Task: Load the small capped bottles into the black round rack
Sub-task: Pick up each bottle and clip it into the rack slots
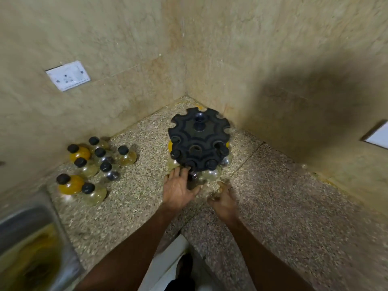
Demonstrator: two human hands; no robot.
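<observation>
Beige marbled stone walls (273, 49) meet in a corner behind a speckled granite tabletop (283, 196). At the lower left edge lies a blurred steel sink basin (23, 232) with yellowish liquid in it. A white switch-and-socket plate (68, 75) is set in the left wall.

The black round plastic rack (198, 135), with scalloped notches around its rim and a hollow hub in the middle, stands in the corner of the tabletop. Several small round clear bottles with black caps already hang in the notches along its near edge, one of them (211, 164) at the front.

Well apart to the left, a loose group of small black-capped round bottles (98, 162) stands on the tabletop near the left wall; three hold orange-yellow contents, the others look pale or clear.

The left hand (178, 185) reaches to the rack's near edge with fingers spread and extended, fingertips touching the rim beside a hanging bottle. The right hand (223, 200) is just beside it over the tabletop, motion-blurred; its fingers look loosely curled, and I cannot tell whether it holds anything.
</observation>
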